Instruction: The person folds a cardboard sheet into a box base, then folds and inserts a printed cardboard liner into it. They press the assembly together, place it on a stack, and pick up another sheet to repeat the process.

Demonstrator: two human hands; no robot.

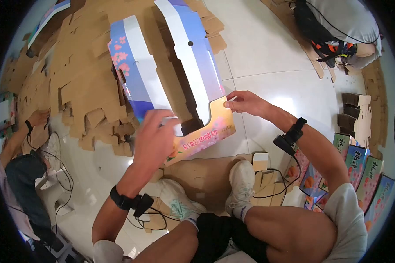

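Observation:
A printed cardboard box (pixel 206 136) stands in front of me, open at the top, with a yellow-orange front panel bearing pink lettering and blue-and-white long sides. My right hand (pixel 246 104) pinches its front right corner between thumb and fingers. At the front left corner, my left hand (pixel 153 138) is blurred by motion, its fingers curled at the box's edge beside a white flap. Part of that corner is hidden behind the hand.
Flattened brown cardboard (pixel 83 57) lies across the floor at left and behind the box. Printed boxes (pixel 355 162) stand at right near folded brown pieces (pixel 357 111). Another person's hand (pixel 38 118) shows at left; another person sits at upper right. Cables trail near my shoes (pixel 241 184).

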